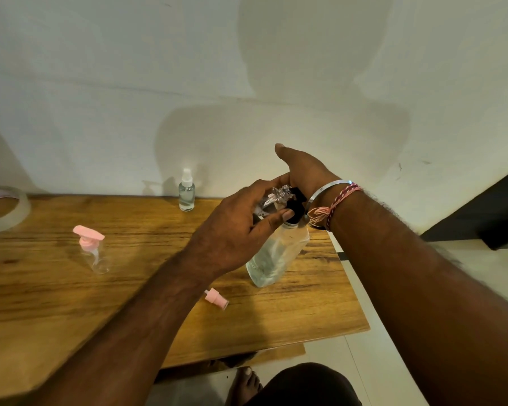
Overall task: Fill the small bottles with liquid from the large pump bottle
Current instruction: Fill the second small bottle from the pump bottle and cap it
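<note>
Head-camera view of a wooden table [129, 288] set against a pale wall. At the far left edge, a roll of clear tape [3, 209] lies flat on the tabletop, partly cut off by the frame. To its right, an empty small clear bottle with a pink pump top [93, 250] stands upright, well apart from the other items. Farther back, close to the wall, a small spray bottle with a white nozzle [186, 194] stands upright and holds clear liquid to about its shoulder. Nearer the viewer, a loose pink spray cap [216, 300] lies on its side on the wood, just beside the left forearm.

Centre: the left hand [235, 230] is curled closed around a small clear bottle [272, 202], tilted and held against the black pump head [295, 205] of the large pump bottle [276, 256]. The thumb presses along the small bottle's lower side; how full it is cannot be told. The large bottle rests on the table near its right edge, leaning to the right, with clear liquid inside.

Right: the right hand [302, 168] lies over the black pump head, palm down, thumb extended upward and the fingers hidden behind the left hand; their grip cannot be told. A silver bangle [329, 187] and red-and-pink thread bands [339, 203] circle the right wrist.
</note>
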Demonstrator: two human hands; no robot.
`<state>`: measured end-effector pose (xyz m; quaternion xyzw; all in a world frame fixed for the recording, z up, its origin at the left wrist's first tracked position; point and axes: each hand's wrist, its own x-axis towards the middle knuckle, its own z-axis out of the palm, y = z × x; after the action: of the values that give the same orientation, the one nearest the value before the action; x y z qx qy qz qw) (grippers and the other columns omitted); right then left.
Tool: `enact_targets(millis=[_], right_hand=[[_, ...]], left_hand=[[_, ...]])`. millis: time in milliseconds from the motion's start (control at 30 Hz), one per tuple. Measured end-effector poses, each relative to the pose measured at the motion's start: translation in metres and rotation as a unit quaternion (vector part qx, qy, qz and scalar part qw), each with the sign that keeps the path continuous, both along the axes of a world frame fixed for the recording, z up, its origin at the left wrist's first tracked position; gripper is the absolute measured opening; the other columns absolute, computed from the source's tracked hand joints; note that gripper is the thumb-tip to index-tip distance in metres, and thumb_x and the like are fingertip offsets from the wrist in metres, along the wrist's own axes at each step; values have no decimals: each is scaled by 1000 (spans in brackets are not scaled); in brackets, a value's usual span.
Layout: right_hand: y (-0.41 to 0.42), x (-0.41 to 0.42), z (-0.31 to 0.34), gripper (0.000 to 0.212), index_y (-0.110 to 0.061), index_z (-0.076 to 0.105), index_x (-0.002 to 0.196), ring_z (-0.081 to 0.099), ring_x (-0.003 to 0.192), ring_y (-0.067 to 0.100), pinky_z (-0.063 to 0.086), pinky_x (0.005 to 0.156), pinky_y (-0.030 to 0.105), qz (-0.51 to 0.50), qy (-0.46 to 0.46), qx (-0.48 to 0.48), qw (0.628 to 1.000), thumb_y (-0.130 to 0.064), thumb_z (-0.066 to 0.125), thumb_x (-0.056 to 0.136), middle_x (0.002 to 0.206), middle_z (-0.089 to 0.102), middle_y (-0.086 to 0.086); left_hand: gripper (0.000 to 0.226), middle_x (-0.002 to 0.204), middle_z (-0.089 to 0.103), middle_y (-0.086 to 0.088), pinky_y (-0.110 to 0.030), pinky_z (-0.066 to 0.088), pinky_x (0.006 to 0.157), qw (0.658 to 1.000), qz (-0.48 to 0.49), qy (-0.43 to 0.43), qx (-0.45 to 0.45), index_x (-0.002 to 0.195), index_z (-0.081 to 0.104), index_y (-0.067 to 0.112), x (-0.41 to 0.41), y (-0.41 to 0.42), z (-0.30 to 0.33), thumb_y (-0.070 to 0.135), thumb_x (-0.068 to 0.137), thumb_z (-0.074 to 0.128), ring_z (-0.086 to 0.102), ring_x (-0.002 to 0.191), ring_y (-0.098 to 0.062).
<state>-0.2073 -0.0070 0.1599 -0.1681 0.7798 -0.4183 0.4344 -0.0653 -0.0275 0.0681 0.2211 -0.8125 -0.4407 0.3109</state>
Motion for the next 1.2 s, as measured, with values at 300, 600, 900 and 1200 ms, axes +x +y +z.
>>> enact_targets(millis=[300, 600, 900, 1200], right_hand=[[-2, -7, -15, 65, -5, 66, 117, 67, 70, 31, 55, 65, 33, -20, 29, -28, 999, -63, 48, 97, 110, 73, 20], [4, -4, 3, 69, -14, 57, 139, 67, 58, 29, 57, 52, 38, 7, -11, -2, 1000, -67, 42, 96, 70, 74, 11], [-1, -2, 8, 73, -18, 47, 148, 67, 79, 31, 58, 52, 40, 37, 8, 20, 999, -67, 45, 94, 86, 75, 13], [2, -4, -5, 65, -11, 58, 137, 65, 51, 24, 52, 44, 26, 13, 22, -13, 1000, -62, 49, 97, 93, 70, 13]], left_hand=[[44, 118, 71, 13, -36, 60, 85, 1000, 1, -8, 3, 138, 57, 30, -2, -2, -5, 53, 101, 62, 68, 104, -4], [47, 118, 70, 16, -9, 48, 77, 1000, -6, 6, 7, 142, 53, 36, 1, 1, 4, 55, 100, 60, 65, 106, 3], [56, 128, 70, 9, -27, 56, 86, 1000, -3, -3, 13, 146, 52, 31, 0, 1, 4, 59, 98, 58, 66, 112, -5], [47, 119, 71, 13, -20, 52, 82, 1000, -4, 2, 11, 140, 56, 30, -1, 1, 1, 52, 100, 61, 66, 106, -2]])
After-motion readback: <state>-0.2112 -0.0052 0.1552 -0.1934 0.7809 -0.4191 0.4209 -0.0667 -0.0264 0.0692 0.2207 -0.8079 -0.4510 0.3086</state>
